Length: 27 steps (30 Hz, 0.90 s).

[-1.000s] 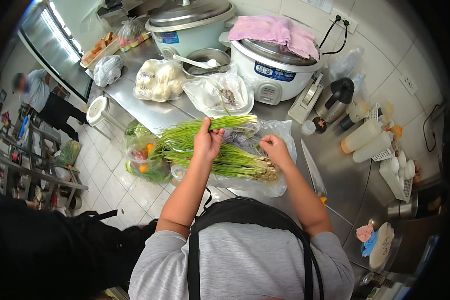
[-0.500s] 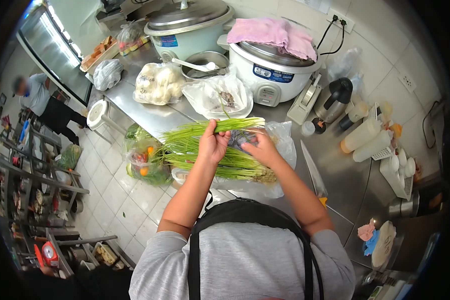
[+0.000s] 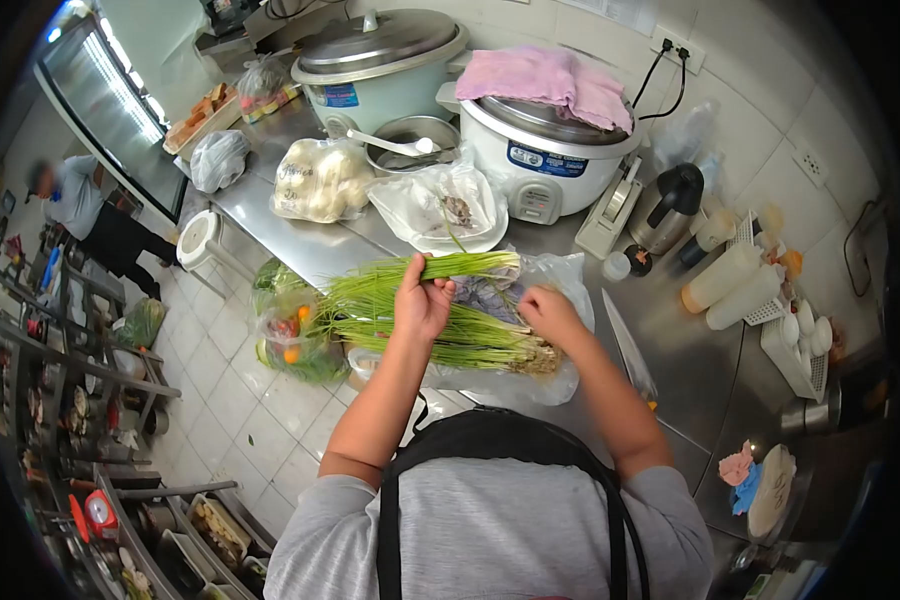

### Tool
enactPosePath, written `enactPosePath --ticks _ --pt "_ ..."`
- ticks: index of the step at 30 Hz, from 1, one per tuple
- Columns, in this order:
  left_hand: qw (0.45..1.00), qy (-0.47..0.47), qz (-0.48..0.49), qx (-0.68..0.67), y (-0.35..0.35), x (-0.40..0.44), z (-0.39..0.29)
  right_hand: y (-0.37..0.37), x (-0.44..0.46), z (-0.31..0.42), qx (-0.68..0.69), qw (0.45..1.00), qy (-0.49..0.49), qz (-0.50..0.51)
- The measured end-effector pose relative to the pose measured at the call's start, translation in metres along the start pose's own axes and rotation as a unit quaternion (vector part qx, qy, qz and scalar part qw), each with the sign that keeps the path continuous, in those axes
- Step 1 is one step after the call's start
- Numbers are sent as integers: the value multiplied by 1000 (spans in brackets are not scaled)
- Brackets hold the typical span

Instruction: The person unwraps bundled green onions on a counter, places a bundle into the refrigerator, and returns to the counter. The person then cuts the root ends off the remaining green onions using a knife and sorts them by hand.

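Observation:
My left hand (image 3: 425,300) is closed around a bunch of spring onions (image 3: 475,264), its white ends pointing right and green leaves trailing left. My right hand (image 3: 550,315) has its fingers curled together just right of that bunch; what they pinch, if anything, is hidden. Below both hands lies a larger pile of spring onions (image 3: 470,335), with brownish roots at its right end. The pile rests on a clear plastic bag (image 3: 568,275) spread over the steel counter. A knife (image 3: 630,345) lies to the right of the bag.
Two rice cookers, one pale green (image 3: 375,85) and one white (image 3: 545,165), stand at the back. Nearer are a bag of peeled white pieces (image 3: 320,180) and a plastic-lined dish (image 3: 445,210). Squeeze bottles (image 3: 720,275) stand right. A person (image 3: 100,215) stands far left.
My right hand has moved slightly right and down, away from the held bunch, and its fingers have curled in. My left hand keeps its grip on the spring onions, a little lower.

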<state>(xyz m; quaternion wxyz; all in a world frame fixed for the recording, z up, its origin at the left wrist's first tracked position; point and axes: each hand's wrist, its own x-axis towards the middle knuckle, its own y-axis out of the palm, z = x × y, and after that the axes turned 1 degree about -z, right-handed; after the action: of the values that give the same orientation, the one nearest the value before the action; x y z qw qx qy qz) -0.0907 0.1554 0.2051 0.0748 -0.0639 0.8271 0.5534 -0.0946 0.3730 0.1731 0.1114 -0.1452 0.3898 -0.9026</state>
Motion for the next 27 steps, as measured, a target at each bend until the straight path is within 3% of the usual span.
enactPosePath --ticks 4,7,10,13,17,18,19,20,21,22,24,25,27 --pt "1000 25 -6 17 0 2 -6 -24 -19 -15 -315 935 116 114" --pt "997 22 -15 77 2 0 0 -42 -20 16 -255 965 54 -37" --pt "991 -2 -7 135 8 -4 16 -56 -6 62 -150 971 -142 -118" --pt "981 -29 0 192 17 -12 27 -39 -2 86 -158 970 -170 -74" --pt "958 2 63 279 15 -16 33 -5 3 73 -21 998 38 38" --pt "938 29 76 338 9 -13 37 5 1 66 15 999 -28 -39" --pt "913 55 89 395 10 -15 38 12 0 62 48 997 -19 -57" --pt "903 0 95 420 10 -18 39 21 -1 60 80 994 -8 -74" --pt "905 2 102 413 10 -21 45 27 -1 59 112 989 2 -91" --pt "907 3 108 407 11 -23 55 32 0 59 144 988 32 -56" --pt "915 -12 86 393 9 -22 64 40 -7 60 162 984 -5 -77" --pt "923 -45 80 374 3 -17 62 42 -10 60 170 981 -23 -88" --pt "934 -111 68 334 -6 -7 50 37 -14 56 198 980 -15 -17"
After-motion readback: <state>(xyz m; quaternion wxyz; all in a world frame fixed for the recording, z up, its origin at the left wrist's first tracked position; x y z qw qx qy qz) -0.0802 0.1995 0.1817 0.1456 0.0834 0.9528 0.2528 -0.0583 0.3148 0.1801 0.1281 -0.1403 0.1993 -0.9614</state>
